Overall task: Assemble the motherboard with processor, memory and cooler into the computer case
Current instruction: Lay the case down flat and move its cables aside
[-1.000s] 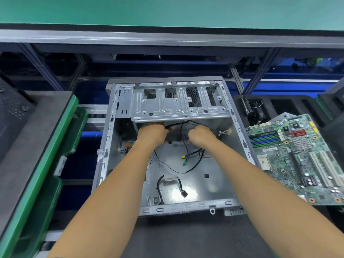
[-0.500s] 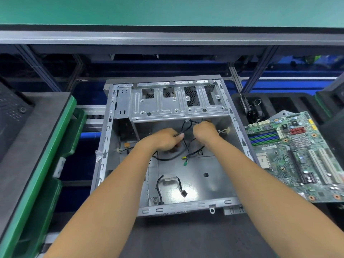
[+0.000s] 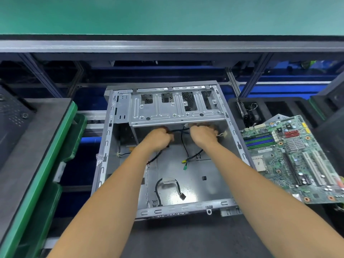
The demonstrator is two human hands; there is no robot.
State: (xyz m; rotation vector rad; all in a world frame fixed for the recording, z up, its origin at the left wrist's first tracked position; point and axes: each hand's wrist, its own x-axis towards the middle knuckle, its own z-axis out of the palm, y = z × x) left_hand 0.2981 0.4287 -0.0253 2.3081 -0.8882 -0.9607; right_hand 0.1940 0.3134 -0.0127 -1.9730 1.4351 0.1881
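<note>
An open grey metal computer case (image 3: 210,175) lies flat in front of me, with loose black cables (image 3: 186,149) on its floor. Both hands reach in under the drive cage (image 3: 176,110). My left hand (image 3: 160,139) is curled round a black cable at the cage's lower edge. My right hand (image 3: 203,135) grips the cable bundle further right, beside a white connector (image 3: 222,135). The fingertips are hidden under the cage. A green motherboard (image 3: 290,161) with blue memory slots lies tilted to the right of the case.
A black foam tray (image 3: 260,107) holding a small part sits behind the motherboard. Green bins (image 3: 61,146) and a dark panel stand at the left. A grey rail crosses the back. A looped cable with a black plug (image 3: 182,197) lies near the case's front edge.
Both hands moved back up toward the drive cage and apart, pulling the black cable taut between them. The view shifted slightly.
</note>
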